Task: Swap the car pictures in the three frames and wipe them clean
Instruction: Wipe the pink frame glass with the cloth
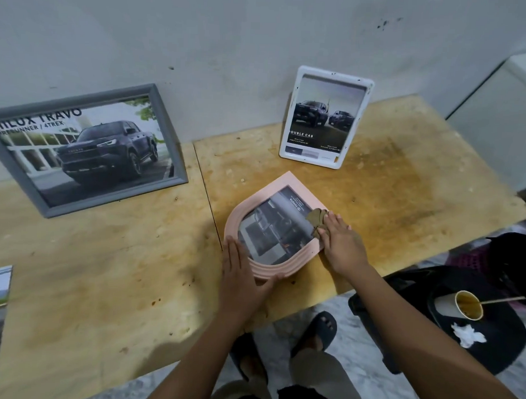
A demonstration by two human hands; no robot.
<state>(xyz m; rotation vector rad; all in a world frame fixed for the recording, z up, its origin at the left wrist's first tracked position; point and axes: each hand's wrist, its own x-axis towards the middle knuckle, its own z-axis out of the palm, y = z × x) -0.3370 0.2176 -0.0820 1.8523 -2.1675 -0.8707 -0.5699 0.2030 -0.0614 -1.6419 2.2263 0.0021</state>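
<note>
Wiping step, picture centre: the flat-fingered left hand (243, 277) steadies the pink arched frame (287, 179); the flat-fingered right hand (341, 242) presses a brown cloth (315, 216) on its glass, which likely next needs sweeping leftward across the pane.

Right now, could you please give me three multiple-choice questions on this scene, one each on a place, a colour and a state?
1. Where is the grey frame?
A. Hung on a nail
B. Leaning on the wall, left of the pink frame
C. Lying face down

2. What colour is the frame lying flat?
A. White
B. Grey
C. Pink

3. What is the right hand doing?
A. Pressing a brown cloth on the pink frame
B. Hanging idle
C. Pointing upward

Answers: B, it tilts back against the wall; C, its ribbed rim is pink; A, flat fingers hold the cloth at the frame's right edge.
</note>
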